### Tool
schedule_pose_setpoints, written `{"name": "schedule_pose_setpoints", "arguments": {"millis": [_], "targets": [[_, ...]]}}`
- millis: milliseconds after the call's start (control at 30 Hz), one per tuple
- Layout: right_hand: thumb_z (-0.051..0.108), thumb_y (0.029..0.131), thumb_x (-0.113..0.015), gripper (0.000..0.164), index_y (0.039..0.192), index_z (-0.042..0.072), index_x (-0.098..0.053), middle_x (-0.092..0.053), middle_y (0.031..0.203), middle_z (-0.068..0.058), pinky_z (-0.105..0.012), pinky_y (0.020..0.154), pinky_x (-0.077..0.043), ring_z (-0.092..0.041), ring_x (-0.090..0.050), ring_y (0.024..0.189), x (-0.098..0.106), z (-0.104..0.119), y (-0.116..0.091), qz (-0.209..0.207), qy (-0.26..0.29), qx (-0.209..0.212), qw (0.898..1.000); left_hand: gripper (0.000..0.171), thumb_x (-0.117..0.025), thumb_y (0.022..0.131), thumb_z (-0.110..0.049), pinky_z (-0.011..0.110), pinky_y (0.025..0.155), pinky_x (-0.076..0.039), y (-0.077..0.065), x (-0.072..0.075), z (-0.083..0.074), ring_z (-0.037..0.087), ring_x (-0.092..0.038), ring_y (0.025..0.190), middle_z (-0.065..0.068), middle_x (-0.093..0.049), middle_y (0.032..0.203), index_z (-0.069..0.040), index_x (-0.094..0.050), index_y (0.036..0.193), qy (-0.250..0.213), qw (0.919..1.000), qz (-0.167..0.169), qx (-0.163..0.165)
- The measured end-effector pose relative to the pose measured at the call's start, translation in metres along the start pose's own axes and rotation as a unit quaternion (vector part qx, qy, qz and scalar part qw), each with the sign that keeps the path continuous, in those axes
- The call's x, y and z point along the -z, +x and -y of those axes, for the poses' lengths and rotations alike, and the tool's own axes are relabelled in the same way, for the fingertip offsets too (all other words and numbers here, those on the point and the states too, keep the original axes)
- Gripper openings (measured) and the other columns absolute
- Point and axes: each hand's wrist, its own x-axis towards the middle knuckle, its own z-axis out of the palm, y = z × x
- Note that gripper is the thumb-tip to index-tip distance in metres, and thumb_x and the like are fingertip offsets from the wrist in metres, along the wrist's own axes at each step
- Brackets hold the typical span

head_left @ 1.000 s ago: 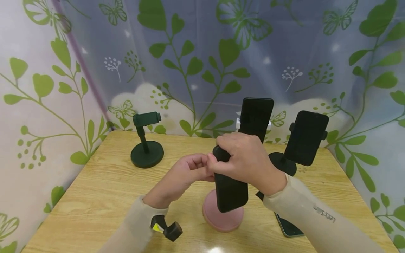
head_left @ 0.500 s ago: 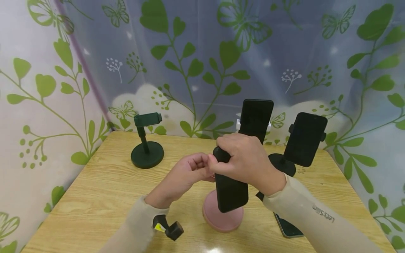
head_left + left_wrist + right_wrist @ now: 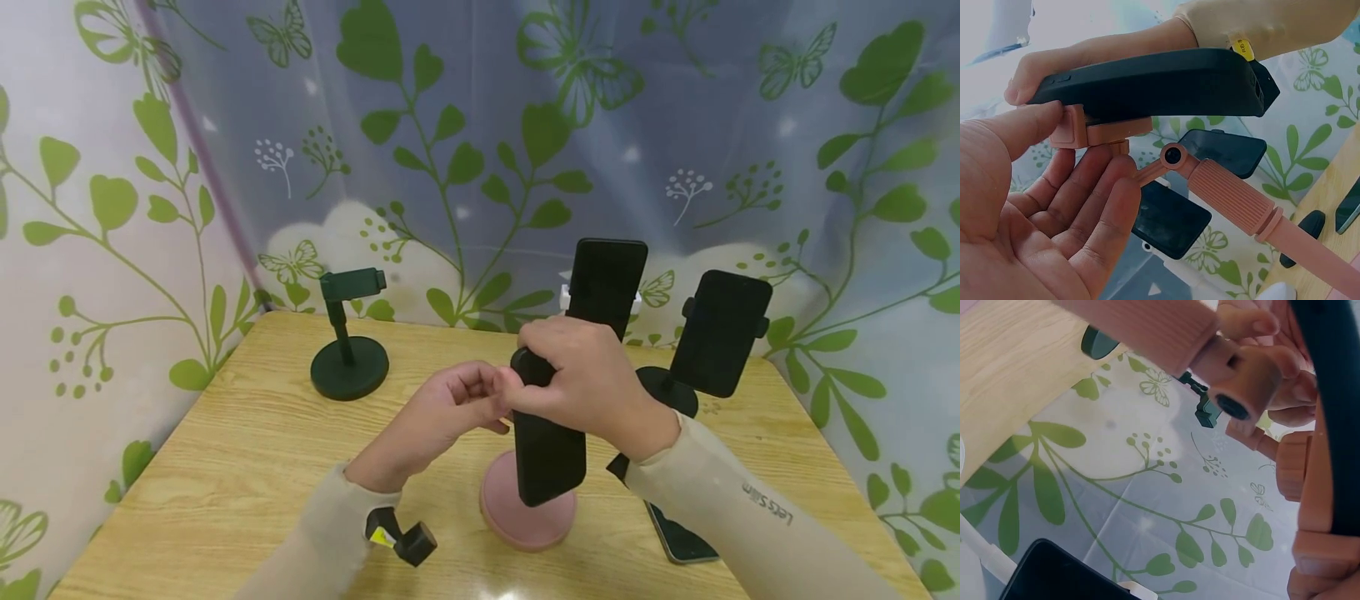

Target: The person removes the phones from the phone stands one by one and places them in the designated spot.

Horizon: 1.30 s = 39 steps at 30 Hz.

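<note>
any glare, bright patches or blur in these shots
Head view: small white glare on the table at the bottom edge; left wrist view: top left corner very bright, held phone mostly dark; right wrist view: patterned cloth looks hazy, pink stand close to the lens seems slightly soft.

Wood tbl, blue/wht cloth, grn leaf print

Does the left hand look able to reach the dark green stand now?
Likely yes: in the head view, nothing stands between the left hand and the dark green stand, though the hand must first leave the pink clamp.
</note>
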Motion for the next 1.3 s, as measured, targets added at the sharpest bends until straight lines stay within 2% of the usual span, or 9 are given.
{"name": "schedule_pose_setpoints", "arguments": {"millis": [200,400,667,800,867,1067,1167,1267,1300], "targets": [[0.021,0.083,-0.069,0.027,0.069,0.017,-0.047,-0.036,0.060,0.008,-0.025,0.049,-0.029,-0.007,-0.033,0.054,0.002,0.001,-0.001,-0.003,0.029,-0.012,1.000,0.019,-0.069,0.101,-0.017,0.037,0.088,-0.059,-0.002,-0.003,-0.002,0.019,-0.068,0.098,0.005,-0.066,0.104,-0.002,-0.060,0.110,0.004,0.9999,-0.011,0.004],[0.018,0.084,-0.070,0.020,0.071,0.018,-0.055,-0.044,0.062,0.010,-0.024,0.050,-0.032,-0.004,-0.038,0.055,0.005,0.001,-0.002,-0.004,0.079,-0.040,0.996,0.016,-0.071,0.099,-0.014,0.034,0.085,-0.058,-0.004,-0.006,-0.004,0.022,-0.070,0.096,0.008,-0.068,0.104,-0.004,-0.061,0.108,0.037,0.9988,-0.031,-0.001],[0.005,0.087,-0.066,0.018,0.076,0.015,-0.058,-0.046,0.064,0.008,-0.023,0.046,-0.030,-0.005,-0.038,0.051,0.005,-0.007,-0.006,-0.032,0.210,-0.067,0.975,0.013,-0.071,0.100,-0.015,0.033,0.080,-0.058,-0.005,-0.010,-0.006,0.025,-0.069,0.090,0.010,-0.069,0.099,-0.004,-0.065,0.105,0.085,0.9945,-0.058,-0.021],[0.011,0.095,-0.063,0.020,0.076,0.011,-0.057,-0.046,0.063,0.005,-0.025,0.047,-0.030,-0.007,-0.037,0.050,0.004,-0.011,-0.008,-0.062,0.273,-0.062,0.958,0.011,-0.070,0.100,-0.013,0.031,0.077,-0.058,-0.005,-0.012,-0.005,0.023,-0.068,0.084,0.009,-0.068,0.095,-0.004,-0.065,0.104,0.098,0.9928,-0.063,-0.026],[0.015,0.099,-0.062,0.023,0.077,0.009,-0.058,-0.047,0.065,0.003,-0.026,0.048,-0.030,-0.009,-0.037,0.052,0.005,-0.013,-0.009,-0.081,0.308,-0.056,0.946,0.010,-0.070,0.100,-0.013,0.031,0.075,-0.058,-0.004,-0.013,-0.005,0.027,-0.068,0.084,0.008,-0.069,0.094,-0.004,-0.066,0.103,0.107,0.9919,-0.065,-0.026],[0.024,0.105,-0.062,0.037,0.078,-0.001,-0.055,-0.046,0.067,-0.003,-0.026,0.040,-0.030,-0.011,-0.039,0.049,0.011,-0.015,-0.008,-0.126,0.415,-0.056,0.899,0.009,-0.071,0.099,-0.013,0.031,0.074,-0.058,-0.003,-0.016,-0.005,0.022,-0.067,0.082,0.008,-0.069,0.094,-0.005,-0.066,0.102,0.127,0.9894,-0.065,-0.025],[0.029,0.105,-0.063,0.045,0.075,-0.003,-0.051,-0.046,0.067,-0.006,-0.028,0.048,-0.036,-0.017,-0.042,0.055,0.016,-0.012,-0.004,-0.151,0.455,-0.074,0.875,0.009,-0.070,0.100,-0.012,0.032,0.075,-0.059,-0.002,-0.017,-0.005,0.020,-0.067,0.083,0.008,-0.069,0.095,-0.004,-0.066,0.102,0.127,0.9894,-0.064,-0.028],[0.020,0.104,-0.059,0.040,0.073,-0.003,-0.049,-0.047,0.066,-0.007,-0.032,0.061,-0.036,-0.021,-0.043,0.062,0.022,-0.011,-0.002,-0.171,0.473,-0.096,0.859,0.010,-0.071,0.099,-0.012,0.033,0.076,-0.060,-0.001,-0.018,-0.004,0.022,-0.069,0.085,0.008,-0.070,0.097,-0.004,-0.066,0.103,0.125,0.9895,-0.068,-0.029],[0.016,0.103,-0.057,0.037,0.072,-0.003,-0.049,-0.047,0.066,-0.008,-0.032,0.062,-0.036,-0.022,-0.043,0.061,0.024,-0.010,-0.001,-0.174,0.476,-0.099,0.857,0.010,-0.071,0.099,-0.012,0.033,0.076,-0.060,-0.002,-0.018,-0.004,0.023,-0.069,0.086,0.008,-0.071,0.098,-0.004,-0.066,0.103,0.123,0.9896,-0.070,-0.029]]}}
